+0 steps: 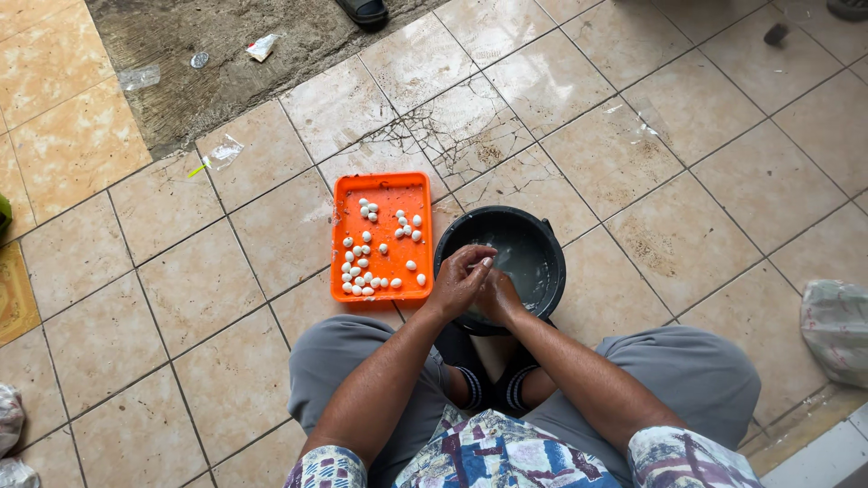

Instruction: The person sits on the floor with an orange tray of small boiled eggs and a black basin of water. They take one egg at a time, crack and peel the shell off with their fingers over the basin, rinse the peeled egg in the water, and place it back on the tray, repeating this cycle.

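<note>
I sit on a tiled floor with a black bucket point(545, 239) of cloudy water between my knees. My left hand point(459, 282) and my right hand point(496, 296) are pressed together over the near rim of the bucket, fingers curled around each other. Whatever lies between the palms is hidden. Just left of the bucket lies an orange tray point(382, 188) holding several small white round pieces point(362, 267), most of them gathered in its near left corner.
Cracked beige tiles point(470, 136) lie beyond the bucket. A bare concrete patch point(226, 63) with litter is at the top left. A plastic bag point(836, 330) sits at the right edge, a dark sandal point(363, 11) at the top.
</note>
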{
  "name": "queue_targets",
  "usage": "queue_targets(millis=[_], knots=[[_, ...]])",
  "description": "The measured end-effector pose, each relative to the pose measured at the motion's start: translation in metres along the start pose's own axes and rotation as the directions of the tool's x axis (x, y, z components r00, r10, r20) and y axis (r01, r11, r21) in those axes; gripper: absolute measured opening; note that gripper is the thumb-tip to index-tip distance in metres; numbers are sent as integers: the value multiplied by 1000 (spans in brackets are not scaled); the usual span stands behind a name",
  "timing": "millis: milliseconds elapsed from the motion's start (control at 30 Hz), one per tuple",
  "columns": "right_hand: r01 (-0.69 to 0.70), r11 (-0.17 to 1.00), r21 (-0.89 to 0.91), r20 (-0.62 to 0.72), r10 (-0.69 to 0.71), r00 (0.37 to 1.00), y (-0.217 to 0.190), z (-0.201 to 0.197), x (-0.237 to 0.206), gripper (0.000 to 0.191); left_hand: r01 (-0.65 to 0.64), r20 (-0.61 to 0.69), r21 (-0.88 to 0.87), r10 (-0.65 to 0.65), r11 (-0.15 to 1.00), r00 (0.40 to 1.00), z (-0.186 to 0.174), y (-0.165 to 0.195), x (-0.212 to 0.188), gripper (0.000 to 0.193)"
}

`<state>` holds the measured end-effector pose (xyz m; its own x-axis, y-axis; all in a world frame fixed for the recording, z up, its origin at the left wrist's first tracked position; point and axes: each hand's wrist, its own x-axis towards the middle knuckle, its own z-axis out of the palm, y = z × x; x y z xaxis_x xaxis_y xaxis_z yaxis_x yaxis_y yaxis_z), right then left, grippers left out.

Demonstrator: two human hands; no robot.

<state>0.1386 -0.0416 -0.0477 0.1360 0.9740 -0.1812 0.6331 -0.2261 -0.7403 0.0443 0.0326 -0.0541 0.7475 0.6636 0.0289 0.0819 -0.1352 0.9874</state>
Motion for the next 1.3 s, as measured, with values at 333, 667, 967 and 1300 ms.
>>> queue_targets(millis=[333,667,967,1300], knots=[[190,982,19,14,-191,982,7,11,7,21,6,32,20,-7,1000,999,6,3,8,26],[11,995,101,12,-12,1000,7,21,9,28,47,43,12,-47,999,998,0,9,13,26],[-102,992,68,9,102,995,23,12,15,21,15,26,-24,-15,1000,1000,0,11,10,24],[-263,872,413,132,228,965,12,17,8,22,64,35,-2,-64,998,997,2,12,11,25]])
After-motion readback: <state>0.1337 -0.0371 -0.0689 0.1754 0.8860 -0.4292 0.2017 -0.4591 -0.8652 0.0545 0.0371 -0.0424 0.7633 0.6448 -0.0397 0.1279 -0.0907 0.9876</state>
